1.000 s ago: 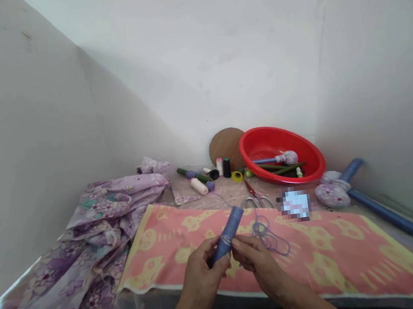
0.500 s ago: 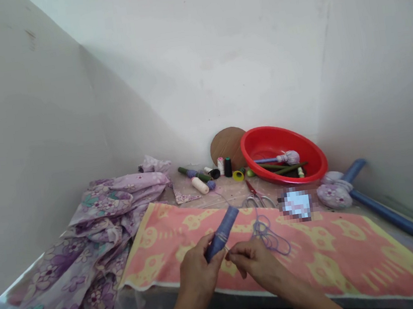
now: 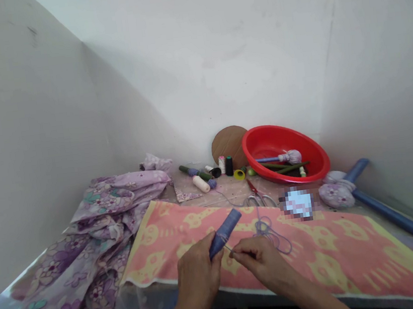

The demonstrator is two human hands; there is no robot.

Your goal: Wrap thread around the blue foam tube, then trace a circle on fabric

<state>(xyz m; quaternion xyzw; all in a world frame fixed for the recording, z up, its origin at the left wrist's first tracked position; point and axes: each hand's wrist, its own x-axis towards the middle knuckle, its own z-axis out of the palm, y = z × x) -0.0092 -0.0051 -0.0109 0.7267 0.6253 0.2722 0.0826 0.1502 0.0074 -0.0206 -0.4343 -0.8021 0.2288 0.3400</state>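
My left hand (image 3: 197, 267) is wrapped round a blue cloth-like tube (image 3: 232, 221), tilted up to the right, with a few turns of thread round it just above my fingers. A blue length showing under my left wrist seems to belong to the same tube. My right hand (image 3: 260, 259) pinches a purple yarn (image 3: 272, 236) close by on the right. A short taut strand runs from the tube to those fingertips. The rest of the yarn lies in loose loops on the orange and yellow patterned cloth (image 3: 334, 254) beneath.
Crumpled floral fabric (image 3: 122, 206) is heaped on the left. Behind the cloth lie scissors (image 3: 254, 194), a white roll (image 3: 201, 184) and thread spools (image 3: 229, 165). A red basin (image 3: 289, 179) leans at the back. A floral bundle (image 3: 337, 193) and a blue tube (image 3: 395, 216) lie on the right.
My right hand has drawn slightly away from the tube, and the strand between them now shows longer and straighter. A blue length has come into view under my left wrist.
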